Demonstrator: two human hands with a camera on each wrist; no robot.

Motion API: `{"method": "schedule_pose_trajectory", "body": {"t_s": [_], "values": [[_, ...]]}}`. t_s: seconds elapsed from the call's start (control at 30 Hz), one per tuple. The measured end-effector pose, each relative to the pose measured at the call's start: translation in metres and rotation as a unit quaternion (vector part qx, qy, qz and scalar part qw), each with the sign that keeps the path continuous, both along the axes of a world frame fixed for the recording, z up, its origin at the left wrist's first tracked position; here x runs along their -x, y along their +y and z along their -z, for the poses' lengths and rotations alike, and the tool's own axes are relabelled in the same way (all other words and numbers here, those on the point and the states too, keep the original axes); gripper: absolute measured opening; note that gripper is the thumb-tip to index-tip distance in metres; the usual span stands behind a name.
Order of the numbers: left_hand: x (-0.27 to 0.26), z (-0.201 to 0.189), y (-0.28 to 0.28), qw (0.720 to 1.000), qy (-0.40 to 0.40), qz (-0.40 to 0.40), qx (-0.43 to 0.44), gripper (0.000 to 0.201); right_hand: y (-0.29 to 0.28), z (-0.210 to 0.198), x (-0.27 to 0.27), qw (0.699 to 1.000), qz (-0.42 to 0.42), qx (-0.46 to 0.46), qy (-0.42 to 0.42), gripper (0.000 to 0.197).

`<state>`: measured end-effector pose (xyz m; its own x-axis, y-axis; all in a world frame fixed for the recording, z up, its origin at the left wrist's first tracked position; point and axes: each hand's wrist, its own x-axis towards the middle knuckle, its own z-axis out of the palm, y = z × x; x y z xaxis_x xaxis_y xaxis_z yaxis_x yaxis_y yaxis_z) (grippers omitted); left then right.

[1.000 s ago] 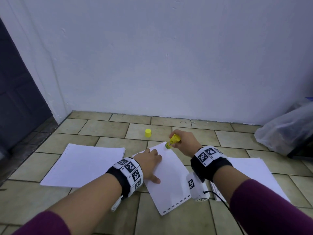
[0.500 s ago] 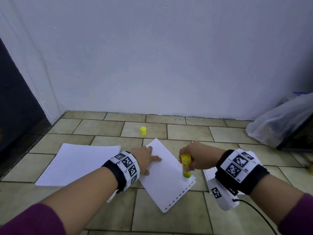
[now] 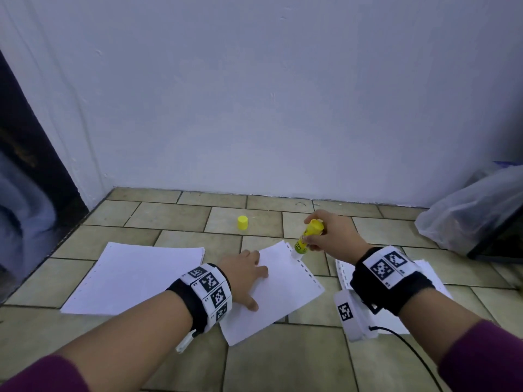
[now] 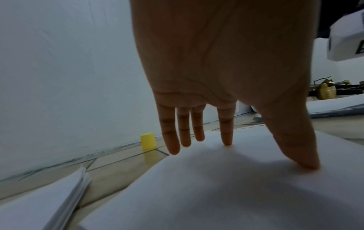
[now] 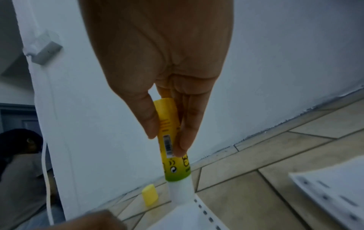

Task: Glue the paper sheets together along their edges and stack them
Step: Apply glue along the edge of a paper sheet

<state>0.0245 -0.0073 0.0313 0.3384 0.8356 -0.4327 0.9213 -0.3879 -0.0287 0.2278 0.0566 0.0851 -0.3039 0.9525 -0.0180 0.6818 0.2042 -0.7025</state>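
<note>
since half a second ago the glue stick [image 3: 308,236] has travelled from the near end of the sheet's punched edge up to its far corner, and the right hand [image 3: 334,236] with it. the stick now leans, white tip down on that corner of the sheet [image 3: 283,290], base tilted up and away. in the right wrist view the thumb and fingers [image 5: 187,124] are curled round the yellow barrel [image 5: 169,133], pinching it above the green band, with the white tip touching the paper just beside the row of punched holes.

the left hand [image 3: 243,274] lies flat on the same sheet, fingers straight and slightly spread, holding nothing – the left wrist view shows the fingertips [image 4: 173,147] and the thumb pressing down on the paper [image 4: 236,179], the little finger at or just past its left edge. the sheet sits skewed on the tiles, between the two hands.

beyond the left fingertips, well apart from them, a yellow cap [image 3: 242,222] stands on the floor [image 3: 169,216] near the wall [image 3: 268,94]. left of the left hand lies a stack of paper [image 3: 135,275], its edge close to the wrist. a second pile [image 3: 430,278] lies under the right wrist – its punched edge shows beside the wrist band. far right of the right hand, a clear plastic bag [image 3: 469,210] rests against the wall.
</note>
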Motion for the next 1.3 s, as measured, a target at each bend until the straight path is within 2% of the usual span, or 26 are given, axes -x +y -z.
{"method": "schedule_pose_trajectory", "body": {"t_s": [0.17, 0.4, 0.63, 0.8, 1.0, 1.1, 1.23, 1.3], "values": [[-0.001, 0.004, 0.005, 0.999, -0.036, 0.001, 0.023, 0.078, 0.009, 0.021, 0.019, 1.000, 0.009, -0.003, -0.020, 0.018], [0.000, 0.009, 0.008, 0.999, -0.030, -0.002, 0.023, 0.089, 0.017, 0.037, 0.042, 0.999, 0.002, -0.012, -0.048, 0.018], [0.000, 0.008, 0.009, 0.999, -0.024, 0.003, 0.024, 0.089, 0.012, 0.017, 0.027, 0.979, -0.093, -0.007, -0.180, 0.021], [-0.001, 0.001, 0.010, 0.999, -0.005, 0.007, 0.036, 0.079, -0.006, 0.003, 0.010, 0.953, -0.142, -0.006, -0.268, 0.024], [-0.004, -0.004, 0.009, 1.000, 0.017, 0.008, 0.023, 0.058, -0.020, -0.007, -0.004, 0.932, -0.183, 0.016, -0.312, 0.025], [-0.009, -0.004, 0.006, 1.000, 0.016, -0.017, 0.004, 0.055, -0.021, -0.011, -0.007, 0.939, -0.182, 0.016, -0.293, 0.023], [-0.013, -0.003, 0.001, 0.999, 0.000, -0.032, -0.001, 0.062, -0.016, -0.019, -0.011, 0.980, -0.119, 0.013, -0.160, 0.019], [-0.012, 0.000, -0.002, 0.999, -0.028, -0.024, -0.005, 0.068, -0.014, -0.020, -0.010, 0.990, -0.092, 0.009, -0.108, 0.017]]}}
